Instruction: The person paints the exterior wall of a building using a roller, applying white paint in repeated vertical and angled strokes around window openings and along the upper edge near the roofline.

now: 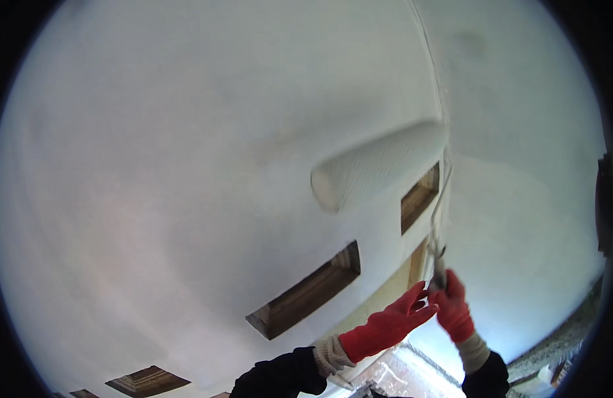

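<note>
A paint roller with a pale, textured sleeve (378, 166) lies over the white painted surface (187, 164), its outer end slightly blurred. Its bent wire frame (439, 201) runs down to a blurred handle (439, 276). My right hand (452, 306), in a red work glove with a knitted cuff, is closed round that handle. Just to its left, my red-gloved left hand (391, 321) reaches up with fingers apart, close to the handle's lower end. Whether its fingertips touch the handle or the other glove is hard to tell.
Wood-lined rectangular recesses (311, 293) break the white surface, including a smaller recess (420, 199) beside the roller. A corner seam (428, 49) divides it from another white surface (520, 209). Something dark brown (604, 204) stands at the far right.
</note>
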Motion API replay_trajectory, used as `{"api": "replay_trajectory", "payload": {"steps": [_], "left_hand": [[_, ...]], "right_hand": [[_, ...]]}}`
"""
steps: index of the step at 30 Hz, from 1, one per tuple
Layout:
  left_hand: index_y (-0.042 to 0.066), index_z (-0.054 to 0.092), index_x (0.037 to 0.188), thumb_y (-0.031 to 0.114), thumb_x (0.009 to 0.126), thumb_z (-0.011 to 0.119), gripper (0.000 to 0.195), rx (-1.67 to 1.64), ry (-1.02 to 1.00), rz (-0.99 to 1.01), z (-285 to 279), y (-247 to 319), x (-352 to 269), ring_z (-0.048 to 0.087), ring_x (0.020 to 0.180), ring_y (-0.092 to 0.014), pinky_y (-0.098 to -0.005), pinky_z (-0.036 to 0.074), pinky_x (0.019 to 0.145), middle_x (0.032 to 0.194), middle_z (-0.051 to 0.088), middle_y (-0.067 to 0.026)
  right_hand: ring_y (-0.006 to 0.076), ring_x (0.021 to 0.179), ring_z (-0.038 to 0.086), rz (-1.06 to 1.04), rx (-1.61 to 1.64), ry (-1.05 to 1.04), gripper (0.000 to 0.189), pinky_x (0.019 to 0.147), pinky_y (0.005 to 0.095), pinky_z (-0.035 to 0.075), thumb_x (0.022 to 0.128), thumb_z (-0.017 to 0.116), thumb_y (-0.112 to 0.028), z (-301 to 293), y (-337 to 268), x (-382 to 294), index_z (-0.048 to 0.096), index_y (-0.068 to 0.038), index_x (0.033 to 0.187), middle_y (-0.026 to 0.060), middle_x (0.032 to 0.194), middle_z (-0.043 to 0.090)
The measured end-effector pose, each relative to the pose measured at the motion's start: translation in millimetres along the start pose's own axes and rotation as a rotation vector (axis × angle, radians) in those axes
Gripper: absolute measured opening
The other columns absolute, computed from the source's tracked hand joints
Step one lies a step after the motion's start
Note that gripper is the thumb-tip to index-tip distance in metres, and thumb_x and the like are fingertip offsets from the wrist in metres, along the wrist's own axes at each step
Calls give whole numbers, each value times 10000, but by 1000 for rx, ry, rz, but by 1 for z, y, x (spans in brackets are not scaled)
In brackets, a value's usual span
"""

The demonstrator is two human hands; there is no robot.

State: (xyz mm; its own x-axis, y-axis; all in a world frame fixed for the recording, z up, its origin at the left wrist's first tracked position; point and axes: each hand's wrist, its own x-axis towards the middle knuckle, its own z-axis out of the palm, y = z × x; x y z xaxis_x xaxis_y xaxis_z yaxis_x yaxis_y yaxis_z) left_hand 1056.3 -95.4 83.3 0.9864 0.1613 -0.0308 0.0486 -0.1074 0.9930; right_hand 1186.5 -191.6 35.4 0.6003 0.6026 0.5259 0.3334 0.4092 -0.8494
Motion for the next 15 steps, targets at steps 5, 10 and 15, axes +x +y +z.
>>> {"api": "replay_trajectory", "payload": {"steps": [5, 10, 15], "left_hand": [[0, 277, 1368, 278, 920, 522, 582, -155, 47, 28, 25, -86, 0, 461, 1145, -190, -291, 374, 959, 1247, 480, -134], [55, 505, 1195, 330, 930, 496, 383, -221, 78, -257, 32, -153, -5, 500, 1008, -135, -275, 408, 875, 1105, 548, -39], [108, 505, 1220, 356, 920, 507, 390, -519, 95, -509, 41, -213, -11, 474, 1067, -133, -304, 392, 896, 1180, 520, -13]], "right_hand": [[141, 568, 508, 441, -124, -27, 114, 514, 328, 416, 828, 555, -109, -10, 71, -107, 512, -4, 836, 70, 628, 551], [161, 544, 530, 372, -294, -89, 92, 513, 313, 423, 866, 490, -93, -10, 96, -149, 519, -6, 874, 90, 623, 568], [336, 631, 609, 454, -350, -140, 154, 568, 399, 458, 831, 557, -155, -26, 154, -195, 538, -12, 884, 188, 678, 607]]}}
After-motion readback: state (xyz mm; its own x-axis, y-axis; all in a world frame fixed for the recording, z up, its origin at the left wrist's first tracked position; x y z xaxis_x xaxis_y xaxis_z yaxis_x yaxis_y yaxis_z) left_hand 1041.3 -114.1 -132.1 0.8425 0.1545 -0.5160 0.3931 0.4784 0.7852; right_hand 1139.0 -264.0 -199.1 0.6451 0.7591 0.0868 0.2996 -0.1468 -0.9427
